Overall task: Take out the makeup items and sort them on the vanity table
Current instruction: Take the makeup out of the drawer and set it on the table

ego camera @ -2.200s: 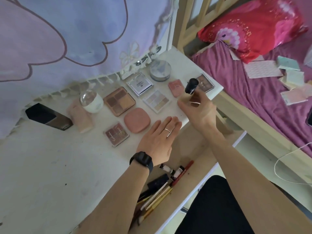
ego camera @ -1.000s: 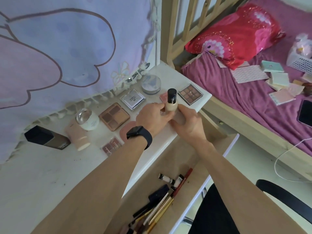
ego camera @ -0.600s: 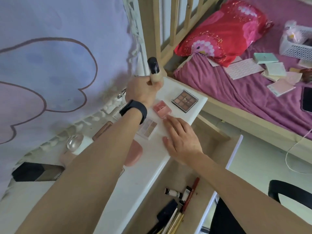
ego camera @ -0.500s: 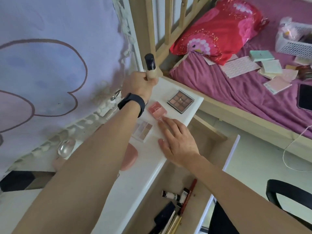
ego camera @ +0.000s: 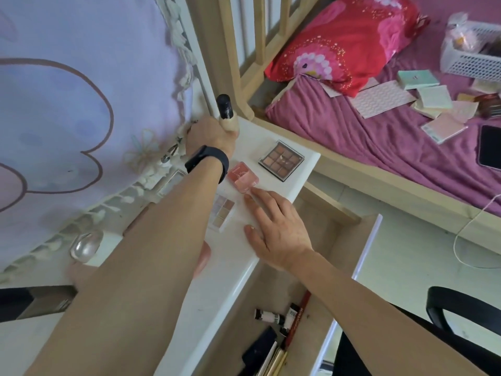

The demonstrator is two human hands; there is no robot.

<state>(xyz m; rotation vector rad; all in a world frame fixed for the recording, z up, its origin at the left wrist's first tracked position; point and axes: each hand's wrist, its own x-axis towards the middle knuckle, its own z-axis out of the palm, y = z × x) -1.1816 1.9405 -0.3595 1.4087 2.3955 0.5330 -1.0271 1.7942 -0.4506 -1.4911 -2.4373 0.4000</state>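
Observation:
My left hand (ego camera: 210, 137) grips a beige foundation bottle with a black cap (ego camera: 226, 112), holding it upright at the far corner of the white vanity table (ego camera: 230, 267). My right hand (ego camera: 273, 226) lies flat on the table's front edge, fingertips beside a small pink compact (ego camera: 242, 176). A brown eyeshadow palette (ego camera: 281, 160) lies at the right end. A pale palette (ego camera: 222, 213) shows beside my left forearm, which hides other items. Several tubes and pencils (ego camera: 282, 329) lie in the open drawer below.
A clear-topped jar (ego camera: 86, 246) and a dark box (ego camera: 38, 301) sit at the table's left. A lilac curtain (ego camera: 81, 90) hangs behind. To the right are a wooden bed frame (ego camera: 238, 50), a purple bed with notepads, a phone (ego camera: 490, 146) and a white basket (ego camera: 473, 59). A black chair (ego camera: 466, 318) stands lower right.
The bottle passed from my right hand to my left, which carried it to the table's far corner. My right hand came down flat on the table edge.

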